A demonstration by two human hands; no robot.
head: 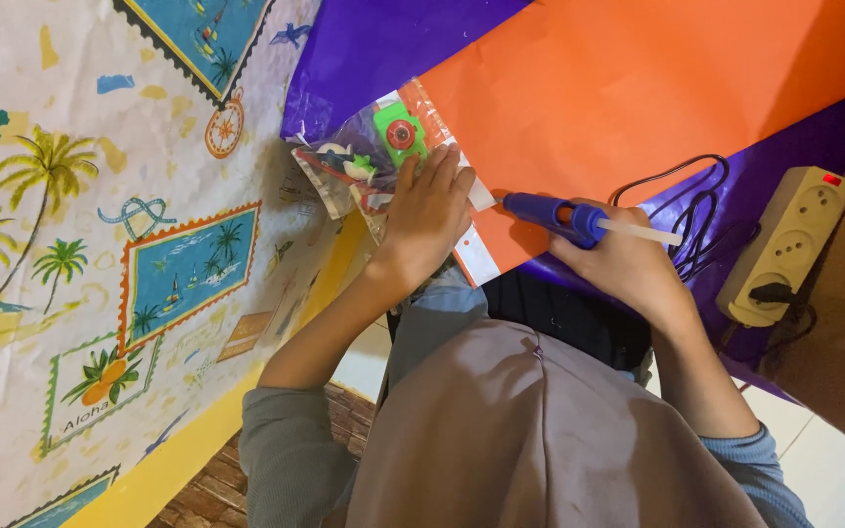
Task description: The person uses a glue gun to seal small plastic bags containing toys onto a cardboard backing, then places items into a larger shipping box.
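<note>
My left hand [429,210] presses flat, fingers spread, on a clear plastic packet [374,161] at the orange paper's [638,88] edge. My right hand [628,264] grips the blue glue gun [550,217], nozzle beside those fingers. Gluing seems barely begun; the strip's lower edge looks unstuck.

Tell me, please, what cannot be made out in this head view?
- Glue gun trigger and grip: hidden in the right hand.
- Clear packet: partly under the left hand; contents too small.
- Orange sheet: cut off by the top edge.
</note>
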